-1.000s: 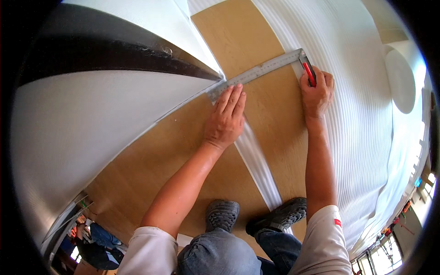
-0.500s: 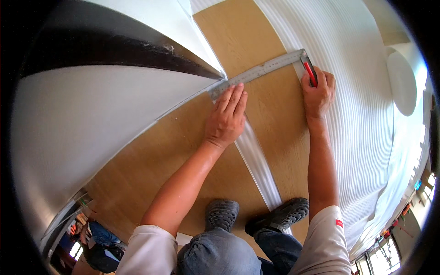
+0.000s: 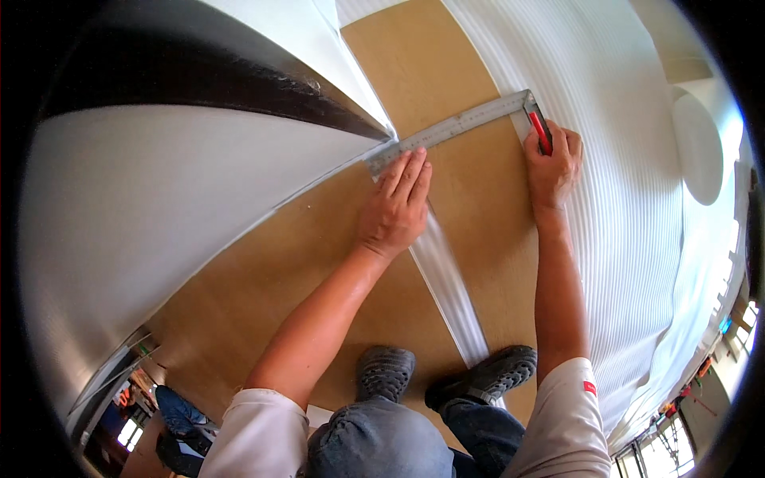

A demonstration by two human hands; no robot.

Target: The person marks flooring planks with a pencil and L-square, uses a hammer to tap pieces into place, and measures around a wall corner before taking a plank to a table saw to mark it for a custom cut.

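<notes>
A steel carpenter's square (image 3: 462, 123) lies across a wood-grain plank (image 3: 482, 191), its ruled blade reaching from the dark corner on the left to its handle on the right. My left hand (image 3: 394, 207) presses on the blade's left end with fingers stretched out flat. My right hand (image 3: 552, 169) is closed around the dark handle with a red strip (image 3: 539, 131) at the square's right end. A second, wider wood-grain panel (image 3: 319, 263) lies under my left forearm. Between the two boards runs a strip of white ribbed underlay (image 3: 454, 287).
At the left, a white wall (image 3: 143, 199) and a dark baseboard-like band (image 3: 215, 72) come to a corner near the blade. White ribbed underlay sheet (image 3: 621, 263) spreads over the right side. My dark clogs (image 3: 498, 374) stand on the boards. Another person's leg (image 3: 179, 410) shows at lower left.
The view has shifted slightly. Both hands and the square keep nearly the same place. At lower left, the other person's leg has moved a little.
</notes>
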